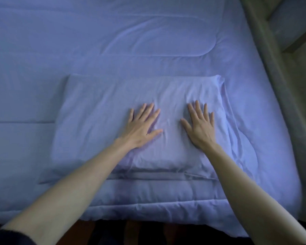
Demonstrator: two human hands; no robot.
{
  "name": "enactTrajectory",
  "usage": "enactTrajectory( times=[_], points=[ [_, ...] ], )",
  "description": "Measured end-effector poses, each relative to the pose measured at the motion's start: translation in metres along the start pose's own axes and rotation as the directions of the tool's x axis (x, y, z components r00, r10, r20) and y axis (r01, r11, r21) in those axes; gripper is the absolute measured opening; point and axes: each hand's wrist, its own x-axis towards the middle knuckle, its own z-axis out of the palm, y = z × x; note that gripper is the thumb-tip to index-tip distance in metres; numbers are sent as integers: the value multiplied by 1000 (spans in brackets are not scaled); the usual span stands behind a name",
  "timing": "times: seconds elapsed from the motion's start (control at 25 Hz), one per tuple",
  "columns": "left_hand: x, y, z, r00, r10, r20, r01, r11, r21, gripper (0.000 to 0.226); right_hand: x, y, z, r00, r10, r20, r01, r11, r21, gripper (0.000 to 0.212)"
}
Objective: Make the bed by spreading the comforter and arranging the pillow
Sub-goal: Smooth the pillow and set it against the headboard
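Dim room, cool bluish light falling from above; bed (pixel 272 200) fills most of the view, its near edge overhanging dark floor (pixel 148 234) (brownish, detail lost in shadow); along the right side runs a grey-green upholstered frame (pixel 279 96); beyond it, upper right, a pale blue-grey cushioned surface (pixel 293 23), partly cropped.

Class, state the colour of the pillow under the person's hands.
The pillow is plain light blue, matching the comforter; seen in the head view.

Blue pillow (pixel 102 124) lying on the spread blue comforter (pixel 113 36); left hand (pixel 143 126) and right hand (pixel 199 128) flat on it, fingers splayed, palms down, slightly apart.
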Motion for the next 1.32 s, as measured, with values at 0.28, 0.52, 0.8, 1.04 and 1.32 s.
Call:
enactTrajectory(
  times=[0.28, 0.52, 0.8, 1.04, 1.32],
  points=[
    [62, -43, -56, 928, -101, -359, 67, 992, -106, 74, 71, -46, -34, 928, -5, -373, 75, 982, 173, 66],
    [69, -86, 2, 979, -100, -178, 126, 982, 139, 76, 92, -31, 16, 998, -34, -48, 32, 999, -38, 68],
    [116, -149, -30, 958, -161, -238, 195, 972, 131, 74, 166, -32, -19, 987, -95, 126, 116, 979, -169, 93],
    [123, -155, -26, 972, -105, -209, 123, 990, 74, 67, 165, -54, -19, 986, -128, 107, 150, 960, -235, 85],
    [126, -131, -58, 983, -181, -43, 175, 978, -116, 70, 110, -45, -28, 991, -135, 3, 135, 987, -91, 53]
  ],
)
